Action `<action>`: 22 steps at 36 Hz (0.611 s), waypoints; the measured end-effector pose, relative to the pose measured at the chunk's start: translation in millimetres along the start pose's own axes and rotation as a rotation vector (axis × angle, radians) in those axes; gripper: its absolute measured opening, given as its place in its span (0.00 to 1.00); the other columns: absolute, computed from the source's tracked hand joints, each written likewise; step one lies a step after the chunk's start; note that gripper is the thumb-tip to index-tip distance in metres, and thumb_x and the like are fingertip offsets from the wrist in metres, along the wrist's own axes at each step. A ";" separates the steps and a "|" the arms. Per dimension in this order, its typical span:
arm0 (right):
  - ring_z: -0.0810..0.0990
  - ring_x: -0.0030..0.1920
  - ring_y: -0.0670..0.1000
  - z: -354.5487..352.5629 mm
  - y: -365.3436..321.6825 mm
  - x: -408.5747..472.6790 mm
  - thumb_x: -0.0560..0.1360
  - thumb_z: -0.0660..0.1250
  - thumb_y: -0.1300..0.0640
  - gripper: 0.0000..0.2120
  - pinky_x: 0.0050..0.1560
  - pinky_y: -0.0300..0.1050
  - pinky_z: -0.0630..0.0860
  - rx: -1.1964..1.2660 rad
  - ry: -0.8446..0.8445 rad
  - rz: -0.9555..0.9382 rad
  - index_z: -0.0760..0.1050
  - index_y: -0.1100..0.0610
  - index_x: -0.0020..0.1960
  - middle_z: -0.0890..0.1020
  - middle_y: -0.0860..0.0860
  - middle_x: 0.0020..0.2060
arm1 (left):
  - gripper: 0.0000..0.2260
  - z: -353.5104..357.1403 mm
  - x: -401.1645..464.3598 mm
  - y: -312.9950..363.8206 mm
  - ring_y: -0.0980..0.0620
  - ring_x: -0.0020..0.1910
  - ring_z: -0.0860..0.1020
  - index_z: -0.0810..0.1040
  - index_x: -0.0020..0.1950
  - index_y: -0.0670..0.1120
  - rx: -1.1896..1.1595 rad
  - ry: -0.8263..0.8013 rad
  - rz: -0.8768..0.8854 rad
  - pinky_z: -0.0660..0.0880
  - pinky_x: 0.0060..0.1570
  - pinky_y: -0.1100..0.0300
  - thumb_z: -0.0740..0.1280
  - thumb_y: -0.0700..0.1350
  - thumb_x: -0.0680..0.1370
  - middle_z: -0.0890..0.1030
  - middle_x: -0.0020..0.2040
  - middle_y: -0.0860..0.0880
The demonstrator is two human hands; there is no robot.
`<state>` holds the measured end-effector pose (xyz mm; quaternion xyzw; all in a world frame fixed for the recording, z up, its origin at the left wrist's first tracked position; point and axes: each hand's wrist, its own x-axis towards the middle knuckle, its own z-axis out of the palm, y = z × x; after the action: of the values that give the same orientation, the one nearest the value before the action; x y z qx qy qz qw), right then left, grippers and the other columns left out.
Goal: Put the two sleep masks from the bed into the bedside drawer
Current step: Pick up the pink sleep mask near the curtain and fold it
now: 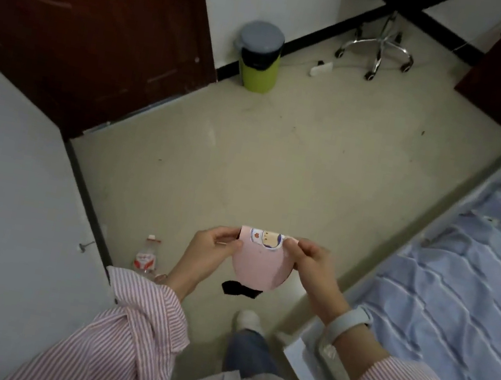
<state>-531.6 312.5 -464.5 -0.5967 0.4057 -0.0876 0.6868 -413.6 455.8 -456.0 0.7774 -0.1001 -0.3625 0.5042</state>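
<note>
A pink sleep mask [258, 265] with a small cartoon print near its top edge is held folded in front of me, above the floor. My left hand [210, 251] pinches its left edge and my right hand [313, 263] pinches its right edge. A black strap [239, 289] hangs below the mask. The bed [464, 292] with a blue striped sheet lies to my right. Whether a second mask is folded in with this one cannot be told. No bedside drawer is in view.
A white wall panel [9, 199] stands close on my left, with a dark red door [88, 23] behind it. A plastic bottle [146, 257] stands on the floor by the wall. Farther off are a green bin [259, 58], a power strip [321, 68] and an office chair [379, 45].
</note>
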 end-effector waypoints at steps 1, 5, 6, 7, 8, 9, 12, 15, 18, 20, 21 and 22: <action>0.74 0.36 0.48 -0.1 -6.0 12.8 0.73 0.65 0.59 0.09 0.40 0.39 0.71 -0.065 0.009 -0.050 0.81 0.55 0.37 0.79 0.51 0.34 | 0.13 1.0 14.6 7.5 0.57 0.44 0.78 0.78 0.56 0.46 0.041 0.003 0.033 0.72 0.42 0.73 0.68 0.40 0.73 0.80 0.49 0.50; 0.77 0.37 0.40 0.4 -33.0 66.2 0.72 0.67 0.57 0.06 0.34 0.27 0.71 -0.251 -0.047 -0.148 0.83 0.55 0.42 0.80 0.42 0.36 | 0.10 11.4 75.8 48.5 0.57 0.45 0.79 0.81 0.53 0.49 0.213 -0.104 0.166 0.72 0.45 0.71 0.69 0.44 0.72 0.82 0.47 0.53; 0.77 0.37 0.40 -0.2 -40.4 81.3 0.72 0.67 0.57 0.06 0.36 0.28 0.71 -0.238 -0.062 -0.148 0.82 0.55 0.42 0.80 0.43 0.36 | 0.07 14.6 92.1 60.1 0.60 0.42 0.79 0.83 0.48 0.50 0.251 -0.141 0.187 0.72 0.42 0.73 0.69 0.44 0.71 0.83 0.43 0.55; 0.77 0.38 0.40 -1.7 -48.4 97.2 0.73 0.66 0.57 0.06 0.37 0.28 0.71 -0.224 -0.070 -0.157 0.82 0.55 0.42 0.81 0.44 0.37 | 0.04 17.7 109.0 71.6 0.63 0.40 0.79 0.83 0.43 0.51 0.292 -0.168 0.209 0.71 0.40 0.74 0.69 0.45 0.71 0.83 0.40 0.57; 0.76 0.37 0.40 -4.7 -57.8 115.0 0.73 0.66 0.58 0.06 0.37 0.28 0.70 -0.215 -0.072 -0.170 0.82 0.56 0.42 0.81 0.46 0.37 | 0.03 21.2 127.9 83.9 0.64 0.38 0.78 0.83 0.41 0.51 0.330 -0.184 0.226 0.71 0.39 0.74 0.69 0.45 0.71 0.83 0.38 0.59; 0.76 0.37 0.41 -8.0 -67.3 131.6 0.73 0.66 0.58 0.06 0.37 0.28 0.70 -0.211 -0.074 -0.177 0.81 0.56 0.42 0.81 0.47 0.37 | 0.03 24.7 146.0 95.5 0.64 0.37 0.78 0.83 0.39 0.50 0.362 -0.192 0.234 0.71 0.38 0.73 0.69 0.45 0.71 0.83 0.36 0.58; 0.75 0.36 0.44 -22.6 -99.4 181.9 0.73 0.66 0.59 0.05 0.36 0.30 0.69 -0.187 -0.061 -0.189 0.79 0.58 0.42 0.79 0.47 0.35 | 0.03 39.5 201.7 135.1 0.58 0.38 0.77 0.81 0.38 0.48 0.442 -0.205 0.242 0.71 0.41 0.67 0.68 0.44 0.71 0.82 0.36 0.55; 0.74 0.35 0.46 -42.7 -130.8 226.1 0.73 0.65 0.61 0.04 0.34 0.29 0.69 -0.113 0.010 -0.181 0.76 0.60 0.40 0.78 0.48 0.33 | 0.03 61.0 251.3 178.2 0.57 0.38 0.77 0.81 0.38 0.48 0.470 -0.251 0.271 0.71 0.42 0.65 0.68 0.43 0.72 0.81 0.36 0.54; 0.72 0.33 0.46 -70.4 -161.6 265.1 0.72 0.65 0.63 0.08 0.31 0.29 0.67 -0.067 0.095 -0.157 0.73 0.57 0.35 0.76 0.49 0.31 | 0.03 86.5 295.5 216.7 0.58 0.38 0.76 0.81 0.38 0.49 0.511 -0.302 0.318 0.70 0.40 0.66 0.68 0.44 0.72 0.80 0.35 0.55; 0.72 0.32 0.45 -90.8 -180.5 288.0 0.71 0.66 0.63 0.11 0.30 0.29 0.67 -0.059 0.138 -0.141 0.73 0.54 0.32 0.76 0.48 0.30 | 0.03 103.3 319.8 238.2 0.60 0.37 0.76 0.81 0.39 0.50 0.524 -0.332 0.344 0.70 0.40 0.67 0.68 0.46 0.72 0.81 0.36 0.56; 0.72 0.31 0.44 -105.5 -190.7 303.0 0.71 0.66 0.63 0.11 0.30 0.29 0.67 -0.060 0.171 -0.138 0.73 0.53 0.31 0.76 0.48 0.29 | 0.04 115.6 336.2 251.8 0.62 0.36 0.76 0.81 0.39 0.51 0.533 -0.359 0.355 0.71 0.40 0.67 0.68 0.47 0.72 0.81 0.36 0.56; 0.72 0.31 0.44 -116.5 -198.8 313.7 0.71 0.66 0.63 0.11 0.30 0.29 0.67 -0.067 0.189 -0.136 0.74 0.53 0.31 0.77 0.47 0.29 | 0.04 123.8 348.5 261.8 0.62 0.36 0.76 0.81 0.39 0.51 0.547 -0.380 0.357 0.71 0.40 0.65 0.68 0.48 0.71 0.82 0.36 0.56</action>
<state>-330.8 -18.5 -424.7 -0.6344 0.4299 -0.1765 0.6177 -191.0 62.6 -421.4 0.7725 -0.4188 -0.3666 0.3057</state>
